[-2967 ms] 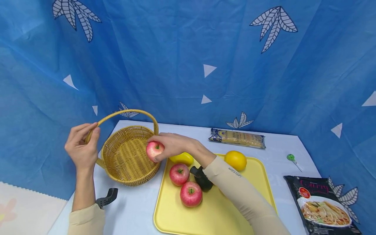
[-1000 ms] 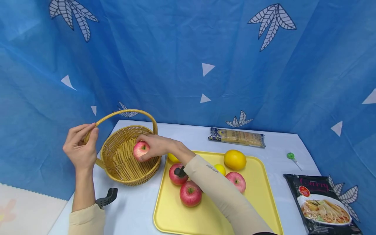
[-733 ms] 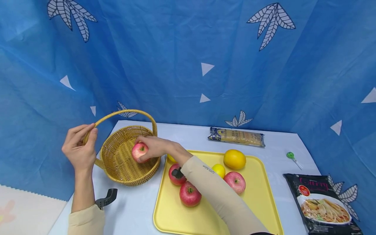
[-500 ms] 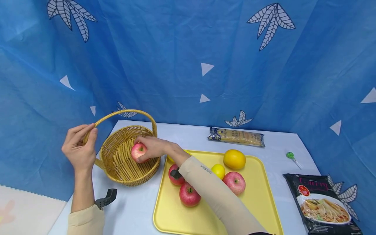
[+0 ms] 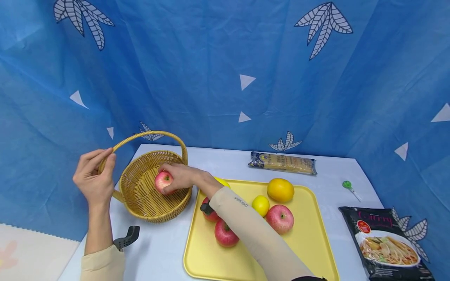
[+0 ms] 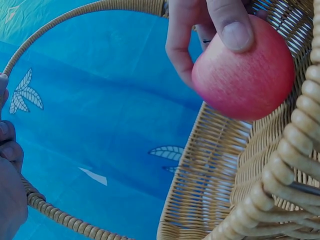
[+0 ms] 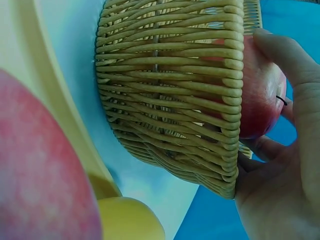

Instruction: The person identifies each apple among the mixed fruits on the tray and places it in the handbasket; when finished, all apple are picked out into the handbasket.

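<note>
My left hand (image 5: pixel 94 173) pinches the arched handle of the wicker basket (image 5: pixel 135 195) on its left side. My right hand (image 5: pixel 181 177) grips a red apple (image 5: pixel 163 181) and reaches over the basket's right rim. In the left wrist view the held apple (image 6: pixel 245 72) has thumb and fingers around its upper part, at the basket's mouth. From the right wrist view, part of this apple (image 7: pixel 262 95) shows behind the woven wall, its stem toward the palm. No other fruit can be seen in the basket.
A yellow tray (image 5: pixel 211 269) right of the basket holds several red apples (image 5: pixel 280 219), a lemon (image 5: pixel 261 205) and a larger yellow-orange fruit (image 5: pixel 280 190); the right sleeve covers part of it. Behind lies a noodle pack (image 5: pixel 283 163). A green lollipop (image 5: pixel 347 185) and a black curry packet (image 5: pixel 383 242) lie right.
My right hand has carried the apple leftward from the basket's right rim to inside its mouth, slowing lately. My left hand keeps its hold on the handle.
</note>
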The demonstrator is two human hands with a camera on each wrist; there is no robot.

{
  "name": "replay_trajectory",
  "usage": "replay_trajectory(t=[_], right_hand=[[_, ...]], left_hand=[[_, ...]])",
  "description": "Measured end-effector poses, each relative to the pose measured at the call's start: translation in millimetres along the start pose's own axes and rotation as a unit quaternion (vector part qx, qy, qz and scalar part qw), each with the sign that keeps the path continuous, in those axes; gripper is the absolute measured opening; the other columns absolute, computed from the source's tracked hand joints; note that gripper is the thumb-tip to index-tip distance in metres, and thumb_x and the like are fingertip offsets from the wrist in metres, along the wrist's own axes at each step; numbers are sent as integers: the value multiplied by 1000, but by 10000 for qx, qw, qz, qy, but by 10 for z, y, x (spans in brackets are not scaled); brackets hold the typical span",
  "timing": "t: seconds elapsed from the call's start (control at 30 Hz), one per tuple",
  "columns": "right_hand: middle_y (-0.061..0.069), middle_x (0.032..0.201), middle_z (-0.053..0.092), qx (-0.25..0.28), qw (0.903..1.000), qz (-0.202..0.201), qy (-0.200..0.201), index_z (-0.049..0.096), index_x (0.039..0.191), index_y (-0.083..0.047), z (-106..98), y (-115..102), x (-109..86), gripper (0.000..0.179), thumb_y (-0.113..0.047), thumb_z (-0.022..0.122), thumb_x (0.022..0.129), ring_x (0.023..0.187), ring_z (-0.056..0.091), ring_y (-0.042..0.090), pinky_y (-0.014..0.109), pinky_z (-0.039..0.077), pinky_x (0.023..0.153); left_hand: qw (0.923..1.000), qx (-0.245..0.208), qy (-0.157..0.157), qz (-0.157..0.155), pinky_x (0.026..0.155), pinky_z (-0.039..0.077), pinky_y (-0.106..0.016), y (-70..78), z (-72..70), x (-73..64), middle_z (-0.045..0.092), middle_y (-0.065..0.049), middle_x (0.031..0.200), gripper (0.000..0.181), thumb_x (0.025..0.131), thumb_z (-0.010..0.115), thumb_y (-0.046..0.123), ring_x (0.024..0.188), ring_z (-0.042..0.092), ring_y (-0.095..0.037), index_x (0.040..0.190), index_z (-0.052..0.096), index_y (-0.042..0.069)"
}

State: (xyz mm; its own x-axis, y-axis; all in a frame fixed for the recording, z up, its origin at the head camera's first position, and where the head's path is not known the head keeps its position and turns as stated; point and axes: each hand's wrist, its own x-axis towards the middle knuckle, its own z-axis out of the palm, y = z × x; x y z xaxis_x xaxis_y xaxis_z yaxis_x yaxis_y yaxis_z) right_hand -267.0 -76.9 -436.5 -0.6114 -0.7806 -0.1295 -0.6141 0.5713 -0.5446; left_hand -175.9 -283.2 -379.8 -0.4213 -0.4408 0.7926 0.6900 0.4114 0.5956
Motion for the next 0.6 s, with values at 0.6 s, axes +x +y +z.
replay_trajectory(t=[0.6], right_hand=[[-8, 111, 56, -649, 9979, 14, 0, 52, 137, -28, 23, -24, 42, 46, -39, 68, 95, 97, 52, 7, 19, 45, 79]], left_hand=[[10000, -16, 3, 7, 73, 51, -12, 8, 2, -9, 70, -9, 98, 14, 84, 74, -11, 88, 64, -10, 97, 75, -13]])
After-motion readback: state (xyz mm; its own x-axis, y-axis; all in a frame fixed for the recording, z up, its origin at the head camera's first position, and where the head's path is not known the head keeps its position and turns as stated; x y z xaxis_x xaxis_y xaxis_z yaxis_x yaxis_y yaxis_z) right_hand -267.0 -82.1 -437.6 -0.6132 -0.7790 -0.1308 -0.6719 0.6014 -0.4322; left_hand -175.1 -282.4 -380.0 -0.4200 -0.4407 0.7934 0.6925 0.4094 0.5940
